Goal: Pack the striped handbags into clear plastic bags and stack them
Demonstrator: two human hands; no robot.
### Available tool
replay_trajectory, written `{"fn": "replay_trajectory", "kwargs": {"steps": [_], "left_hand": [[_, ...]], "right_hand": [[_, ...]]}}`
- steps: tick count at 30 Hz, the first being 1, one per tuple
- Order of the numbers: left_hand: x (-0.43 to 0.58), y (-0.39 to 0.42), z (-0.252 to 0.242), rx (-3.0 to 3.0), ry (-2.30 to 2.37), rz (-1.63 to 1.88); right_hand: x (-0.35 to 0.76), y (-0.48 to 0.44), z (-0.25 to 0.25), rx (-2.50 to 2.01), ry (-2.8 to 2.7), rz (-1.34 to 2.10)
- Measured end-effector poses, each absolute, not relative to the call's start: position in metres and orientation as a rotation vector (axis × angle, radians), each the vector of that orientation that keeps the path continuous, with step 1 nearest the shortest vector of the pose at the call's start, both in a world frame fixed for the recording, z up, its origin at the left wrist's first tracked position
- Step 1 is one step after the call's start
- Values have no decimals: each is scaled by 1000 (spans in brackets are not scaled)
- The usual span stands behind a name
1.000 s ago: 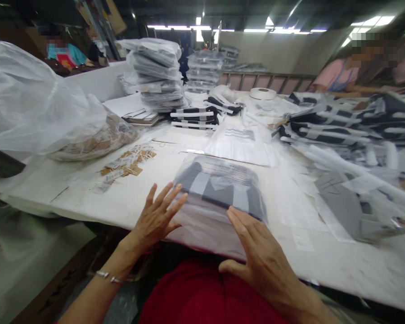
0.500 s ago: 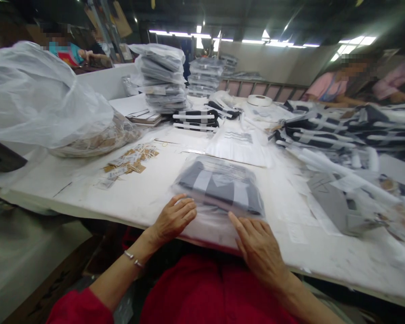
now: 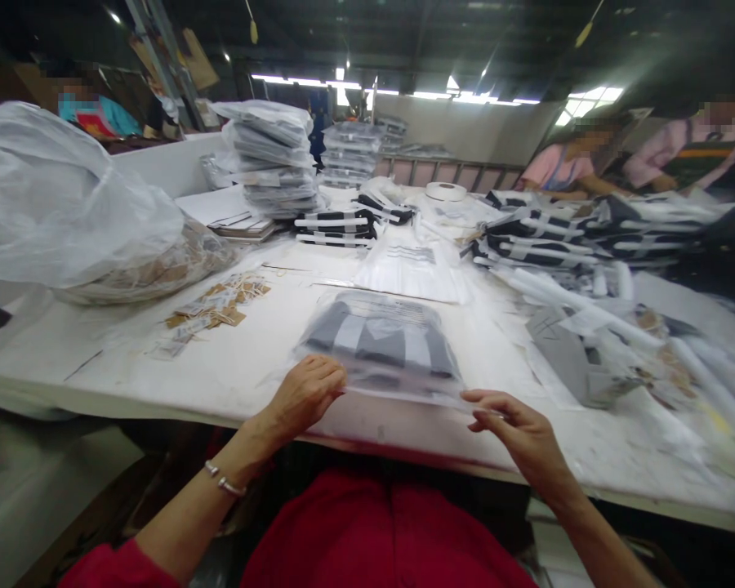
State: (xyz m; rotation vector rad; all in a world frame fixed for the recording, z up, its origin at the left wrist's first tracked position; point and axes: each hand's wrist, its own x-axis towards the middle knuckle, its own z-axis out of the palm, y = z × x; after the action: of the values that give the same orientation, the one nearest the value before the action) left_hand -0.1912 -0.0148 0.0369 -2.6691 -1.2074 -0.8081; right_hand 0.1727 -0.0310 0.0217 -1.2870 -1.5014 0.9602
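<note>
- Plastic bag [image 3: 380,339], lower centre, could be creasing — from uneven pulling.
- Left hand [image 3: 306,394]: curled fingers are pinching its left corner.
- Right hand [image 3: 523,433]: fingers are bordering its right corner, grip unclear.

The bagged bundle [image 3: 380,339] lies on the table [image 3: 269,351] before the person [image 3: 380,535]. To its left: tags [image 3: 217,309], then a sack [image 3: 67,192]. Behind it: bags [image 3: 410,265], then a roll [image 3: 446,193]. Left rear: a bagged stack [image 3: 273,155]. Right rear: piled goods [image 3: 539,239].
</note>
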Motion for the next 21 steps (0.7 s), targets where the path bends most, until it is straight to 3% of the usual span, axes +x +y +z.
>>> {"fn": "replay_trajectory", "kwargs": {"steps": [3,9,16,21], "left_hand": [[-175,-9,43,-2746,-1425,-749],[-161,1,53,-2757,-1682,-698],[-213,-12,63,-2427,-1900,-724],[-240,-15,51,-2402,-2263,-1290]], "right_hand": [[184,-13,25,-1258,-1357,1068],[191,-2,23,-1296,-1599,859],[181,4,19,-1339,-1480,824],[166,11,17,-1348,-1316,739]]}}
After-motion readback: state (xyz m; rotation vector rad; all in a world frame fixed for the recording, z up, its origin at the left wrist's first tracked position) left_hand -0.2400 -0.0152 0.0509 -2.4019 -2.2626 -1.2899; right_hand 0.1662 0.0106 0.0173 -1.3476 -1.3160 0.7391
